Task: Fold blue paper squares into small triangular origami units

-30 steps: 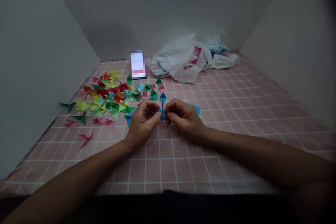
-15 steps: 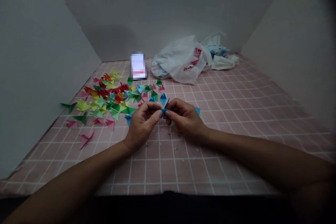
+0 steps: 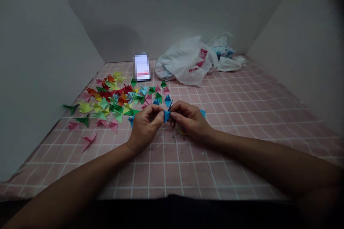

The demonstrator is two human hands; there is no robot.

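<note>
Between my two hands is a small blue origami crane (image 3: 167, 116), with a narrow point sticking up from it. My left hand (image 3: 146, 123) pinches its left side between thumb and fingers. My right hand (image 3: 189, 118) is closed on its right side, thumb against the paper. Just beyond the hands lies another blue folded piece (image 3: 168, 100). A blue sheet of paper (image 3: 202, 113) shows partly from behind my right hand, with a bit of yellow paper (image 3: 184, 131) below; the rest of both is hidden.
Many folded paper cranes (image 3: 113, 96) in several colours spread over the left of the checked pink cloth (image 3: 174, 171). A lit phone (image 3: 142, 67) stands at the back. White plastic bags (image 3: 185, 61) lie to its right. Pale walls (image 3: 174, 10) enclose the table on three sides.
The blue crane has turned between my fingers and shows a wider flat face now. My right thumb has shifted slightly to the right. Both hands stay in nearly the same place.
</note>
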